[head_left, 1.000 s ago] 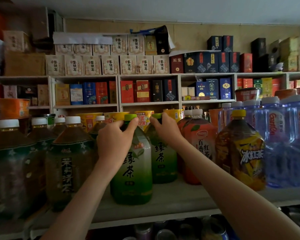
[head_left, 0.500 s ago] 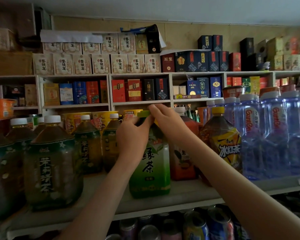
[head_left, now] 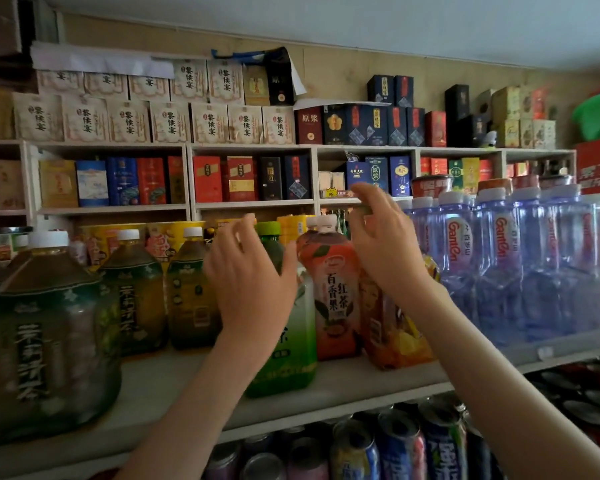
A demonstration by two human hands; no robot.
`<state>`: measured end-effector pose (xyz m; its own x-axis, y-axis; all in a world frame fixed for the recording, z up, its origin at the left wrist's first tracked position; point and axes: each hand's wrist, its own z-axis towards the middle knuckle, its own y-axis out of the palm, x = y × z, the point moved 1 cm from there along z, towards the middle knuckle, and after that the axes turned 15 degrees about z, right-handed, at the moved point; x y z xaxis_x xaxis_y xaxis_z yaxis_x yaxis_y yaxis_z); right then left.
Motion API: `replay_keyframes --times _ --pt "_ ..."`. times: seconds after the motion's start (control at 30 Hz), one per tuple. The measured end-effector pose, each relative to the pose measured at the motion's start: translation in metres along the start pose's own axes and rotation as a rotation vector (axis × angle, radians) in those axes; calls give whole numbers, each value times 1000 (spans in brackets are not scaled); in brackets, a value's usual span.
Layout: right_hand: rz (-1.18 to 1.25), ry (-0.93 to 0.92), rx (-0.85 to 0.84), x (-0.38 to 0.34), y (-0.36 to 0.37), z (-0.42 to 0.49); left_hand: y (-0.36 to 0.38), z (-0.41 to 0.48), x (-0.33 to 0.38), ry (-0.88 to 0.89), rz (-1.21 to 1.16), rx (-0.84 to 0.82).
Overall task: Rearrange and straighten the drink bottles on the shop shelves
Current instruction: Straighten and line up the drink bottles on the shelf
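Note:
A green tea bottle (head_left: 291,358) with a green cap stands upright near the front edge of the white shelf (head_left: 174,393). My left hand (head_left: 250,275) is in front of its shoulder, fingers spread and gripping nothing. To its right stand an orange-red tea bottle (head_left: 329,289) with a white cap and a yellow iced tea bottle (head_left: 395,337). My right hand (head_left: 385,244) hovers above the yellow bottle and hides its top. Its fingers are loosely curled and blurred, with nothing clearly held.
Dark jasmine tea bottles (head_left: 49,327) fill the shelf's left side, and clear blue water bottles (head_left: 499,268) crowd the right. Drink cans (head_left: 395,445) lie on the shelf below. Boxed goods (head_left: 205,178) line the wall shelves behind.
Both hands have let go of the green bottle's cap. The left hand dropped in front of the bottle and the right hand lifted up and to the right.

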<state>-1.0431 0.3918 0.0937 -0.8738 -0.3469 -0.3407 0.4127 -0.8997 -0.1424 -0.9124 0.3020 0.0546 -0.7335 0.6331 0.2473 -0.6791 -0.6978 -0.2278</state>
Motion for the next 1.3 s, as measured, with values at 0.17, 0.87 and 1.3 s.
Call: replay_keyframes --times 0.17,0.87,1.3 --pt "-159 238 -37 37 -35 1 4 -26 23 408 20 43" --pt "-308 119 52 42 -25 -24 27 -38 27 681 217 -15" --pt "118 -230 -302 -47 65 -68 -33 -43 -63 176 -119 -135"
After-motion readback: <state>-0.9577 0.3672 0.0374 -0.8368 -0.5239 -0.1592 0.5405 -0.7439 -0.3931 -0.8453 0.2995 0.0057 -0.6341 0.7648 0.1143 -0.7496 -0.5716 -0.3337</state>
